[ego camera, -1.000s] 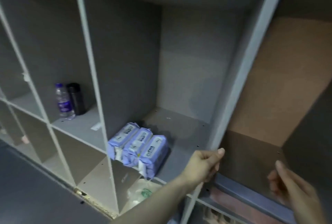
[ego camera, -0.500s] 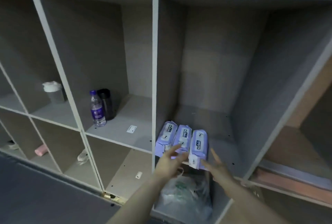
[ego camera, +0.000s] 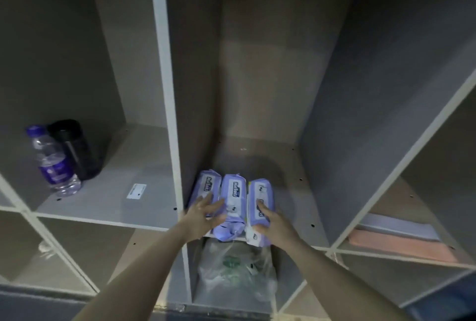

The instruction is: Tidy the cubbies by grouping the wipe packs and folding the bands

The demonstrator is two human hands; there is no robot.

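Observation:
Three purple wipe packs lie side by side at the front of the middle cubby: the left pack, the middle pack and the right pack. My left hand rests with spread fingers on the near ends of the left and middle packs. My right hand grips the near end of the right pack, fingers on top and thumb under its front edge, which juts over the shelf lip. Flat pink and grey folded pieces lie in the cubby at the right.
A water bottle and a black tumbler stand in the left cubby, with a white label on that shelf. A clear plastic bag fills the cubby below the packs. Grey dividers frame every compartment.
Both hands left the divider at the right, reached to the wipe packs and now touch them. The view has swung left and come closer to the middle cubby.

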